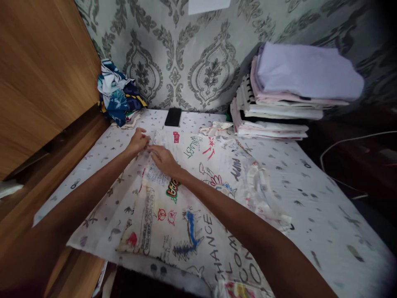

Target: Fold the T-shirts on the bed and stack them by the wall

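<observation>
A white shirt point(198, 186) covered in hand-drawn pictures and lettering lies spread flat over the patterned cloth. Its collar point(263, 182) is toward the right. At the shirt's far left edge, my left hand point(138, 141) has its fingers curled together on the fabric. Close beside it, my right hand point(164, 160) pinches the same edge, thumb and fingers nearly meeting the left hand's. My right forearm crosses over the shirt and hides part of its drawings.
A tall stack of folded clothes point(297, 74) stands at the back right. A black phone-like object point(173, 117) lies near the wall. Crumpled blue clothing point(116, 93) is piled at the back left, beside a wooden cabinet point(46, 74). A white cable point(335, 145) hangs at right.
</observation>
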A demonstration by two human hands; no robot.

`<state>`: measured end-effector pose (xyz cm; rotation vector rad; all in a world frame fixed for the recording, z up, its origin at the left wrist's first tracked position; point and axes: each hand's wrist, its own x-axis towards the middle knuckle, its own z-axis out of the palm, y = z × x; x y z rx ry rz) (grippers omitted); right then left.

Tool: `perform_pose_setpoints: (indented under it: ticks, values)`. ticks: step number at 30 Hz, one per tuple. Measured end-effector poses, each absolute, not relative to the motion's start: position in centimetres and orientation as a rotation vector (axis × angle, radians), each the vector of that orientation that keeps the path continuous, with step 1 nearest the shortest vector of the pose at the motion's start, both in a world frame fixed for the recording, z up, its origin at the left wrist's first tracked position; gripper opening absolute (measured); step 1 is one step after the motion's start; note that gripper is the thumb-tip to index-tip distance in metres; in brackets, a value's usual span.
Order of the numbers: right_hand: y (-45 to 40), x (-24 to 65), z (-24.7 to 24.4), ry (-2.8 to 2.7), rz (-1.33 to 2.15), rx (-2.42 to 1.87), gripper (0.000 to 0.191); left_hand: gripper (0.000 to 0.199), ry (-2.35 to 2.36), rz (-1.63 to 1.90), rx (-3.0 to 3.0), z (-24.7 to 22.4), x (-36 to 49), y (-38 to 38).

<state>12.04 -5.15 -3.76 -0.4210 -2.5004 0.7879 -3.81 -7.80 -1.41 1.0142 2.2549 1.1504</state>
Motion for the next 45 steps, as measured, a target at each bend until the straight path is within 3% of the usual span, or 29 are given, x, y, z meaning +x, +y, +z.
perform_pose_setpoints:
  ticks: [3, 7, 14, 20, 29, 31, 34, 35, 38, 40, 43, 45]
  values:
    - [-6.1, 14.7, -3.2, -2.483, 0.798, -0.536, 0.033, 0.024, 2.086, 1.243, 0.815, -1.1, -2.3, -14.0]
    - [-9.5, 18.4, -3.0, -2.642, 0.694, -0.540, 0.027, 0.046, 1.803, 1.220, 0.662, -0.4, 0.3, -20.0]
    - [-15.8, 20.7, -3.5, -2.697, 0.655, -0.407, 0.029, 0.064, 1.799, 0.836, 0.745, 0.6, 2.8, -21.8]
    - [-20.0, 21.9, -2.7, -2.696, 0.766, -0.420, 0.037, 0.060, 1.711, 0.915, 0.809, 0.6, 2.5, -23.2]
    - [-23.5, 23.2, -3.5, -2.796, 0.715, -0.360, 0.084, 0.064, 1.586, 1.110, 0.704, 0.0, 2.6, -22.1]
    - [-23.7, 23.1, -3.7, -2.779, 0.688, -0.351, 0.073, 0.070, 1.589, 1.119, 0.686, 0.3, 2.8, -21.4]
    - [-24.0, 22.9, -3.9, -2.723, 0.622, -0.363, 0.027, 0.073, 1.585, 1.119, 0.674, 0.7, 2.9, -20.1]
    - [-24.1, 22.9, -3.9, -2.699, 0.612, -0.363, 0.022, 0.074, 1.578, 1.130, 0.670, 0.7, 2.8, -19.6]
    - [-24.3, 22.9, -3.7, -2.603, 0.704, -0.323, 0.022, 0.065, 1.580, 1.182, 0.714, 0.0, 2.3, -18.3]
    - [-24.5, 23.1, -3.3, -2.524, 0.875, -0.254, 0.021, 0.045, 1.677, 1.169, 0.868, -0.7, 1.5, -17.7]
    - [-24.7, 23.2, -2.8, -2.440, 1.095, -0.215, 0.020, 0.015, 1.908, 0.991, 1.287, -1.3, 0.2, -17.5]
    - [-24.9, 23.1, -2.7, -2.457, 1.145, -0.225, 0.018, 0.012, 2.033, 0.819, 1.546, -1.2, -0.3, -17.9]
